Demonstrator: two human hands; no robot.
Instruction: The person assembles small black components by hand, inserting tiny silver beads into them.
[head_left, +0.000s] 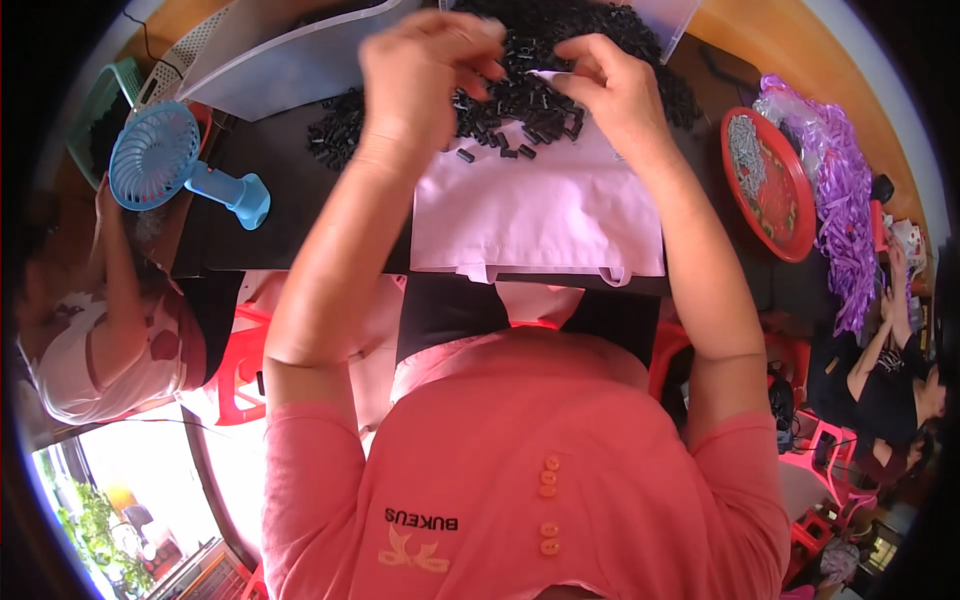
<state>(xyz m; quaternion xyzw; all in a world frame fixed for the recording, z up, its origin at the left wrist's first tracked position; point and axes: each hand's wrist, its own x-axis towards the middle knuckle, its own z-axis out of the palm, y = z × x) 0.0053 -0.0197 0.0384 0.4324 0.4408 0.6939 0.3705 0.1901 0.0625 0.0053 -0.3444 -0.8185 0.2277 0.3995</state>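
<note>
A heap of small black plastic pieces, short and tube-like, lies at the far side of the table. Over its left part is my left hand, smeared by motion, its fingers partly curled; whether they hold anything does not show. My right hand is above the heap's right part with thumb and fingers bent toward each other. A small pale pointed thing shows at its fingertips, too small to name. Under my wrists a pink cloth bag with handles lies flat, a few loose black pieces on its far edge.
A translucent plastic bin stands behind the heap. To the left is a blue fan. A red tray with small metallic-looking pieces sits at right, beside purple ribbon-like strips. People sit at both sides: one person left, others right.
</note>
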